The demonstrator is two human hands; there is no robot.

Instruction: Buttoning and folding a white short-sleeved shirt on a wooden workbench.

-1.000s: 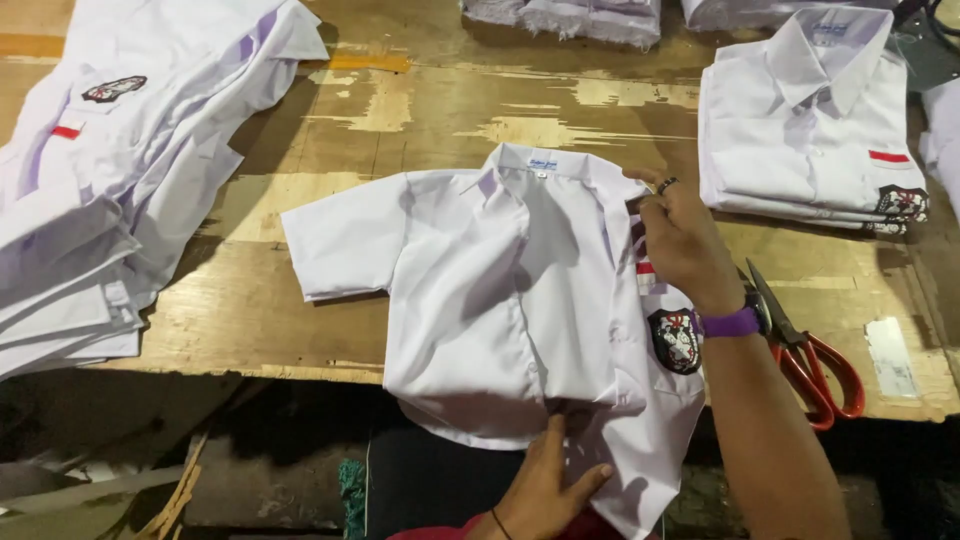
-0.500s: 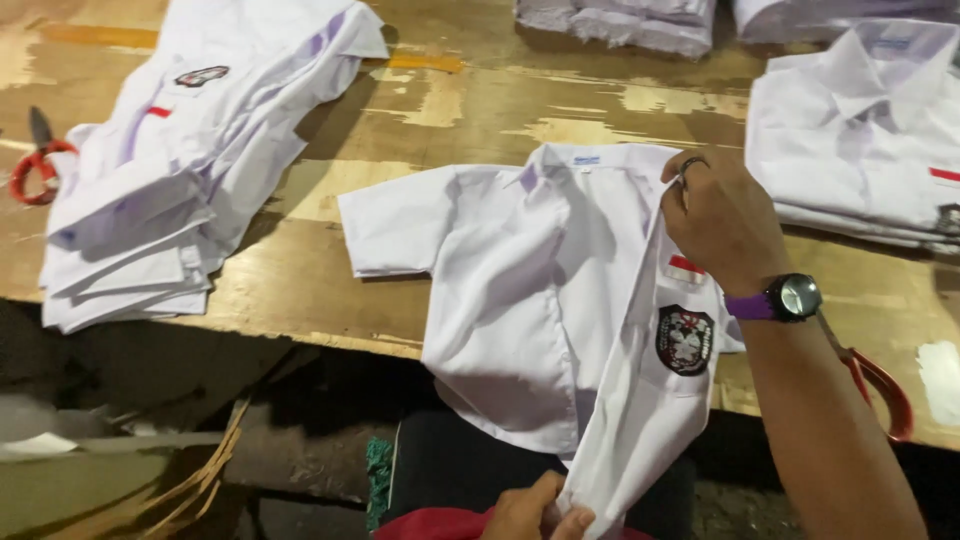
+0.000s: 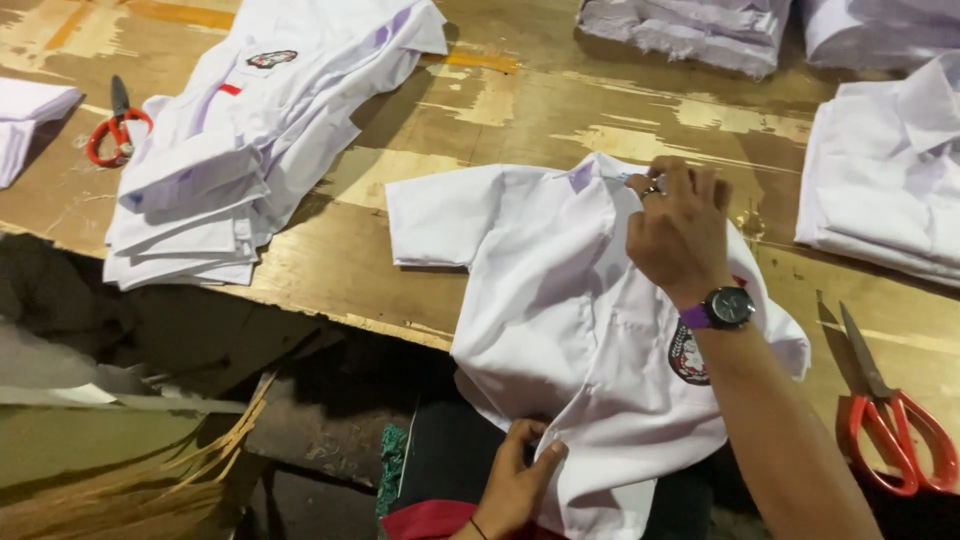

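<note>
Shirt [image 3: 560, 300] now pinched at collar by right hand [image 3: 680, 235] fingers, left hand [image 3: 515, 480] still gripping hem.

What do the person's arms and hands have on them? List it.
Right hand: a ring on one finger and a dark round wristwatch on a purple strap; the forearm is bare, no sleeve in view. Left hand: a thin dark band at the wrist, also without a visible sleeve. No gloves on either.
</note>
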